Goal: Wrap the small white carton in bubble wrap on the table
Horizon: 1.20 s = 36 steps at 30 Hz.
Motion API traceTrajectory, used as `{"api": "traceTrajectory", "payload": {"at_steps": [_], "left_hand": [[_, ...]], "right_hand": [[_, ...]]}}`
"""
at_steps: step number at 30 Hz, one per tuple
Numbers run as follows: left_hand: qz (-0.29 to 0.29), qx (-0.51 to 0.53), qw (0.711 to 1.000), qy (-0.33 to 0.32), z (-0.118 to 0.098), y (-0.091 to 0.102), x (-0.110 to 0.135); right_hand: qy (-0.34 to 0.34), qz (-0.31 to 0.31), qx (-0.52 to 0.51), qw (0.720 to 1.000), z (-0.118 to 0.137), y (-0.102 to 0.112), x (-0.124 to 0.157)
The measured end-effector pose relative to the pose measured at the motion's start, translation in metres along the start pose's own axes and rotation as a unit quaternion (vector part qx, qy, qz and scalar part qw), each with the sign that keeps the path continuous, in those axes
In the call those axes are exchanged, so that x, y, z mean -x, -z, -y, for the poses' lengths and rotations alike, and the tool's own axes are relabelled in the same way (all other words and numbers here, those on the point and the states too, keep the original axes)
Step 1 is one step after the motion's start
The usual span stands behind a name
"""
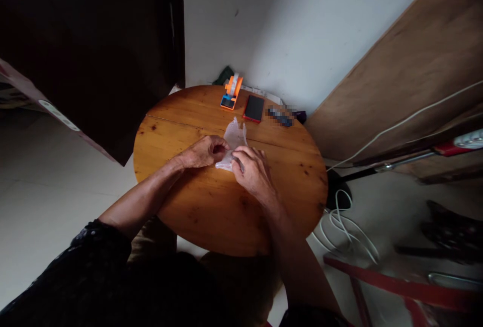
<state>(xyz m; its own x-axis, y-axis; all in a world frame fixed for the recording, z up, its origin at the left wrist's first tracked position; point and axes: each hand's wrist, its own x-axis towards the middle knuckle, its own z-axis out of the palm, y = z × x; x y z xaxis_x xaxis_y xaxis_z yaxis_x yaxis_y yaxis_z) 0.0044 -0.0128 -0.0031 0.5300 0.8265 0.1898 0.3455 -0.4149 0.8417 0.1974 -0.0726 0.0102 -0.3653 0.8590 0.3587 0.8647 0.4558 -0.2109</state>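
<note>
A thin, whitish plastic bag (pixel 236 135) lies crumpled at the middle of the round wooden table, its far end spread into points. My left hand (pixel 206 151) pinches the bag's left edge between thumb and fingers. From the right, my right hand (pixel 252 168) has its bent fingers closed on the near part of the same bag. The two hands are close together, with a small stretch of plastic between them. The fingers hide some of the bag's folds.
At the back of the round table (pixel 181 131) stand an orange and blue tape dispenser (pixel 231 93), a red-edged black phone-like slab (pixel 254 108) and a dark blurred item (pixel 279 115). A wall is behind. White cable (pixel 341 226) coils on the floor, near a red chair or stool (pixel 400 281).
</note>
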Motion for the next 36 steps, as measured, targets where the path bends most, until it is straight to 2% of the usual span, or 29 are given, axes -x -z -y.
{"api": "traceTrajectory", "payload": {"at_steps": [4,8,13,17,24,28,31,36], "left_hand": [[-0.001,-0.083,0.996,-0.027,-0.003,0.003,0.002],[0.007,-0.162,0.986,-0.04,-0.011,0.002,0.005],[0.016,-0.198,0.978,-0.056,-0.015,0.001,0.007],[0.024,-0.203,0.977,-0.063,-0.016,0.0,0.007],[0.018,-0.212,0.974,-0.072,-0.014,-0.004,0.007],[0.007,-0.215,0.974,-0.067,-0.013,-0.006,0.006],[0.004,-0.219,0.974,-0.062,-0.013,-0.007,0.006],[0.004,-0.23,0.972,-0.058,-0.014,-0.008,0.006]], "right_hand": [[-0.006,0.003,-0.02,1.0,-0.002,0.0,0.0],[-0.013,-0.016,-0.061,0.998,-0.015,0.004,0.0],[-0.097,-0.061,-0.037,0.993,-0.038,0.011,0.001],[-0.144,-0.026,0.002,0.989,-0.044,0.005,0.004],[-0.224,0.07,-0.006,0.972,-0.054,-0.005,0.006],[-0.235,0.094,0.004,0.968,-0.053,-0.003,0.004],[-0.24,0.086,-0.029,0.967,-0.05,-0.001,0.002],[-0.234,0.022,-0.179,0.955,-0.051,0.0,0.001]]}}
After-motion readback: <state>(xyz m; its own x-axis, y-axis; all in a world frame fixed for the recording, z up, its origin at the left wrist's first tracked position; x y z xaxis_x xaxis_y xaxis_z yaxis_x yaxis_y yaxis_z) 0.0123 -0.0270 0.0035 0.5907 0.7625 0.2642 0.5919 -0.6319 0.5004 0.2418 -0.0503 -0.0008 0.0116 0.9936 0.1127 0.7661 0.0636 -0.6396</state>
